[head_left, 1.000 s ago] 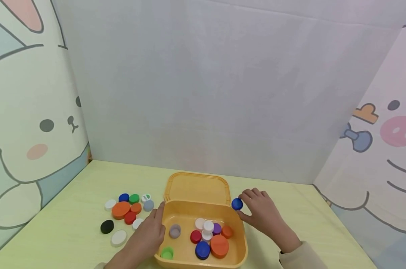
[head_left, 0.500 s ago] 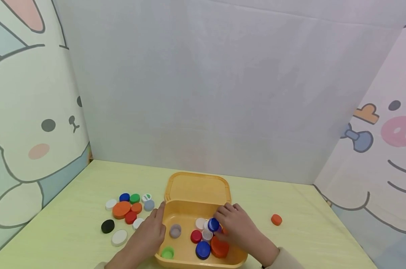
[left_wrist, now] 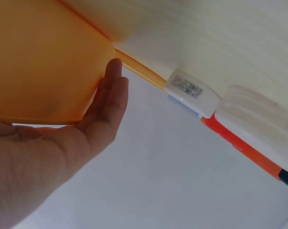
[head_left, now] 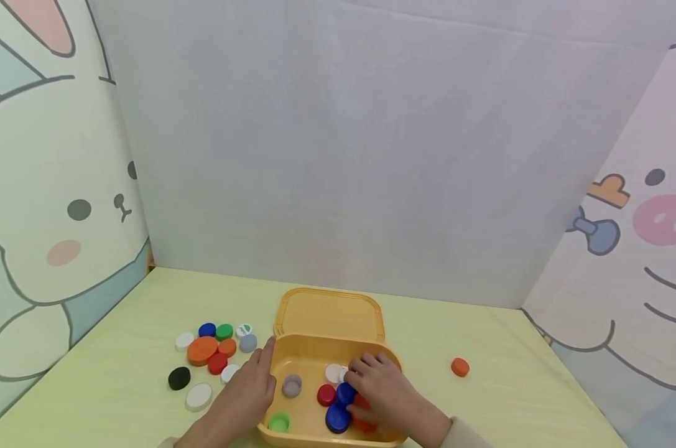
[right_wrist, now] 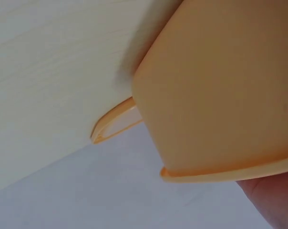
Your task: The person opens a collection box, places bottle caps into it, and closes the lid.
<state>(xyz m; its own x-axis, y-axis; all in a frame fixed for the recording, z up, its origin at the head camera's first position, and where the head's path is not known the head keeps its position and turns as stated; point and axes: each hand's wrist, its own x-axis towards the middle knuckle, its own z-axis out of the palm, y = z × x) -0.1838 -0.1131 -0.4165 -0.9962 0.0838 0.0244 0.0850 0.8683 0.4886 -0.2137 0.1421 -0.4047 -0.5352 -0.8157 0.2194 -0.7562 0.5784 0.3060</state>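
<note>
A yellow plastic box (head_left: 310, 443) holds bottle caps of several colours. At its left wall, my left hand (head_left: 242, 389) holds the rim; the left wrist view shows fingers (left_wrist: 113, 95) along the outside of the wall. My right hand (head_left: 385, 392) is inside the box on the right, its fingertips pinching a blue bottle cap (head_left: 346, 394). Just below that lies a larger blue cap (head_left: 338, 418), with a red cap (head_left: 326, 394) to the left. An orange-red cap (head_left: 364, 420) is partly covered by the hand. In the right wrist view the box wall hides most of the hand.
The yellow lid (head_left: 329, 313) lies behind the box. Several mixed caps, including a large orange one (head_left: 202, 351) and a black one (head_left: 179, 378), lie on the table to the left. One orange cap (head_left: 460, 367) sits to the right. A grey-white curtain (head_left: 338, 155) stands behind.
My right hand has carried the blue cap from the table right of the box into it, then lower among the caps. The orange cap on the right came into view. My left hand stayed put.
</note>
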